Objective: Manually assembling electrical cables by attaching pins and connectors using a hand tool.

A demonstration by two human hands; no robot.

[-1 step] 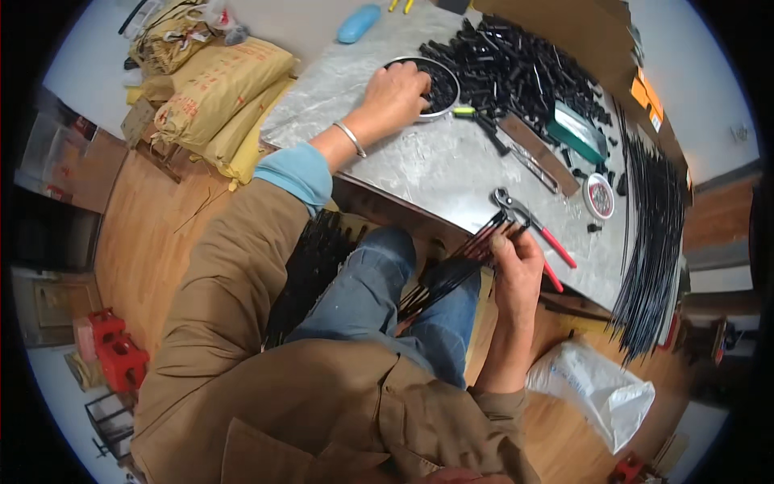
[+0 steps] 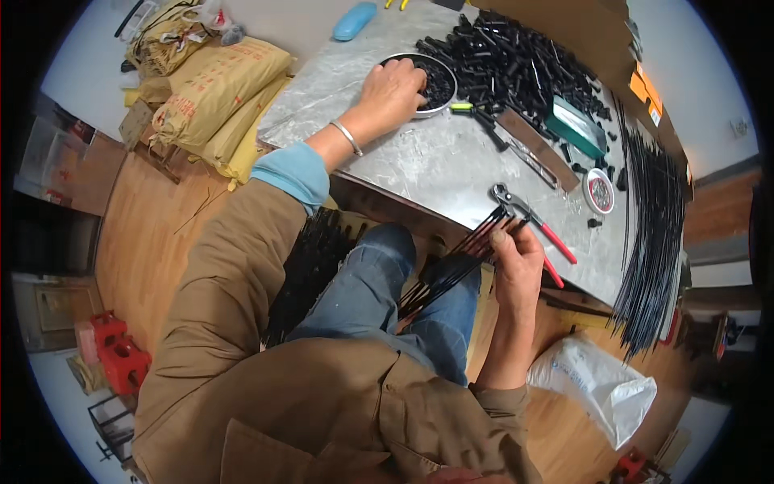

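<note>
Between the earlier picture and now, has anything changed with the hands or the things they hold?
Nothing visibly changed. The left hand still reaches into the round metal bowl of small black pieces, and the right hand still holds the bundle of thin black rods.

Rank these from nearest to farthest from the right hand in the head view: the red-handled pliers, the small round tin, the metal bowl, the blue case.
Measured from the right hand:
1. Red-handled pliers, on the table edge right beside the fingers.
2. Small round tin, up and to the right on the table.
3. Metal bowl, farther up the table, under the left hand.
4. Blue case, at the table's far end.
</note>
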